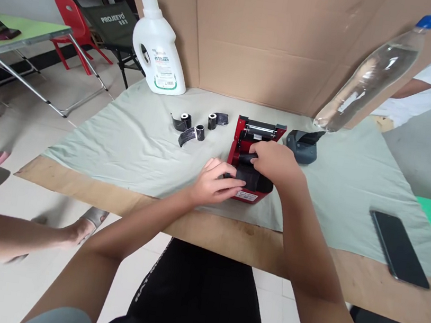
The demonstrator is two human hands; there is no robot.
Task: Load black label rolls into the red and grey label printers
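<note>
We have both hands on a small red printer point(237, 140). It sits on the green cloth point(130, 139), near our edge of the table point(210, 227).

Our left hand point(214, 183) lies flat, fingers together, pressing on the near left side. Our right hand point(275, 162) is curled over the top and closed on a black roll point(245, 158) in the open printer.

We think the printer is hard plastic and light, so it may slide on the cloth. Its sides look best to hold. The roll looks light, and its ribbon thin, soft and easy to crease, so its hard ends are safer.

The printer's long way points away from us, with its open lid point(262, 127) standing up at the far end. The roll lies across it, left to right.

Three more small rolls point(197, 132) lie to the left.
</note>
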